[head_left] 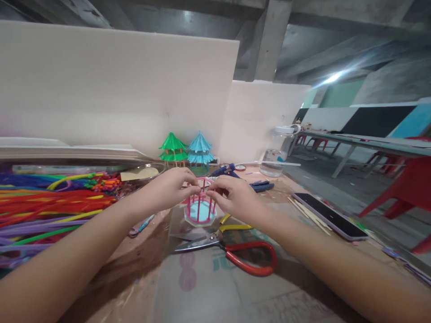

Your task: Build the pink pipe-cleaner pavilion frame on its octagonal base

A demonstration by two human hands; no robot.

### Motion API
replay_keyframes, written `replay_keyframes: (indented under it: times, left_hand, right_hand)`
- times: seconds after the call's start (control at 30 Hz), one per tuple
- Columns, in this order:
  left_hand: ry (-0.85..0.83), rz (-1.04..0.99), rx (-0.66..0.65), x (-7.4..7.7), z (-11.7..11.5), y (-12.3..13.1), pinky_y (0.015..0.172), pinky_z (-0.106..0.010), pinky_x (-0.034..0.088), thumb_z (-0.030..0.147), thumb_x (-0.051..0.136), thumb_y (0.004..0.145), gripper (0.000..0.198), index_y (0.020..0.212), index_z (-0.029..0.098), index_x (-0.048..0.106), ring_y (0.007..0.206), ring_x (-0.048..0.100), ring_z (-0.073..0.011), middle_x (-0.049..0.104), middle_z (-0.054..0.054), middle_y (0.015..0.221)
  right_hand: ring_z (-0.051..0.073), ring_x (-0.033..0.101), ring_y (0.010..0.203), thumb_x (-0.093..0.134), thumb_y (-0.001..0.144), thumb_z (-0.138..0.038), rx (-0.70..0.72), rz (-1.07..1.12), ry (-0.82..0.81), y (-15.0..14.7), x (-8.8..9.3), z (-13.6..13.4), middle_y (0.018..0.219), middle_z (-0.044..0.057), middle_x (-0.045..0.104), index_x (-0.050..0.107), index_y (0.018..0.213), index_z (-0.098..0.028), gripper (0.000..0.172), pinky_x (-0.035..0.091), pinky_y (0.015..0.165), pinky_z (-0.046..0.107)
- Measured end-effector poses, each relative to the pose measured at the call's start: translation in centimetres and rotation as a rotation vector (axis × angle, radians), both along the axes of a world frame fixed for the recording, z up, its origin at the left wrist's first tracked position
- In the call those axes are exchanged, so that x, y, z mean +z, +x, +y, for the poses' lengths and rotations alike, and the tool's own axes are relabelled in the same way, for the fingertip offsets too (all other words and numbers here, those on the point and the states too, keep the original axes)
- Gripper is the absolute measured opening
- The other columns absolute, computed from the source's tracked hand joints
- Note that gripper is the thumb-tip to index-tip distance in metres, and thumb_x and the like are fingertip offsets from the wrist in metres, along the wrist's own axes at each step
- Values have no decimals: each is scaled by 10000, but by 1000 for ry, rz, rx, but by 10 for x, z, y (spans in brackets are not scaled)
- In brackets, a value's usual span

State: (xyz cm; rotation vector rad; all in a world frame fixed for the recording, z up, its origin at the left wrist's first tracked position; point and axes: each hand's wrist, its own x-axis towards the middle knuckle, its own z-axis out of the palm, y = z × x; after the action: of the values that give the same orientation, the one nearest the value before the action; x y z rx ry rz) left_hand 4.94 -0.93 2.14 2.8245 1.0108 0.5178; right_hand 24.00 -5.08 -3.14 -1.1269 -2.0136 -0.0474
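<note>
A small pink pipe-cleaner frame (199,208) with upright posts stands on an eight-sided base with a light-blue middle (202,212). My left hand (173,188) pinches its top rim from the left, thumb and fingers together. From the right, my right hand (234,197) grips the same rim with bent fingers. The fingertips almost meet over the frame, and whatever small piece may lie between them is hidden. Just in front, scissors (215,240) with one red and one yellow handle lie partly spread on the board.
Bundles of coloured pipe cleaners (50,202) fill the left. Behind stand a green pavilion model (173,148) and a blue pavilion model (200,148). A blue glue gun (225,170), pliers (262,186), a water bottle (274,154), thin sticks (310,215) and a phone (330,215) lie rightward.
</note>
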Motion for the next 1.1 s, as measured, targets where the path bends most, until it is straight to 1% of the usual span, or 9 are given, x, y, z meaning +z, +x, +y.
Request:
replay_keyframes:
  times: [0.13,0.23,0.33,0.47,0.53,0.63,0.7,0.83,1.1]
  left_hand:
    - [-6,1,16,-1,-2,1,756,-294,458,373,516,846,272,823,181,708,867,633,-206,674,-63,929]
    - [0,9,21,-2,-1,1,747,-293,456,386,510,848,282,818,184,705,859,631,-204,672,-62,926]
    - [12,15,11,-3,1,1,739,-288,455,397,514,849,285,825,188,708,847,628,-201,672,-60,914]
    - [25,29,12,-2,2,1,735,-282,452,384,523,847,270,808,189,706,843,626,-198,669,-59,916]
    - [31,34,22,-2,1,2,744,-286,452,377,525,849,266,808,185,704,851,624,-201,667,-61,920]
    - [28,43,17,-2,1,2,750,-291,452,382,526,856,272,806,181,702,858,625,-205,667,-64,927]
    - [28,44,11,-2,1,2,748,-291,451,387,525,862,276,810,182,703,859,626,-204,669,-64,935]
    - [40,47,6,-2,1,2,744,-292,455,381,532,864,266,825,182,705,854,625,-204,673,-65,928]
    - [57,48,8,-5,4,1,758,-293,462,365,543,857,245,837,188,712,863,627,-199,677,-62,936]
  right_hand:
    - [110,502,613,638,855,-204,-16,-12,-16,-1,-1,0,676,0,601,668,750,-164,116,332,573,230]
    - [114,516,632,617,868,-207,-11,-32,-33,0,4,-1,700,10,627,679,774,-161,122,339,586,230]
    - [115,529,635,576,896,-225,-43,-52,-76,6,17,-7,719,24,661,697,818,-156,160,335,594,234]
    - [105,485,548,563,911,-304,-118,-215,-176,15,38,-17,618,21,644,703,711,-152,288,263,537,251]
    - [104,487,530,567,908,-342,-113,-277,-259,17,43,-21,617,23,659,728,724,-161,304,248,519,256]
    - [109,509,541,567,904,-343,-91,-306,-375,14,41,-22,661,23,692,770,846,-190,260,254,511,250]
    - [104,482,519,560,906,-315,-76,-315,-392,12,37,-20,629,14,673,775,876,-196,247,252,513,245]
    - [84,415,482,539,906,-233,-52,-318,-353,9,29,-16,579,0,626,762,810,-167,251,240,525,242]
    - [83,430,498,534,872,-171,-38,-345,-341,8,28,-17,589,-6,623,722,763,-159,218,226,534,245]
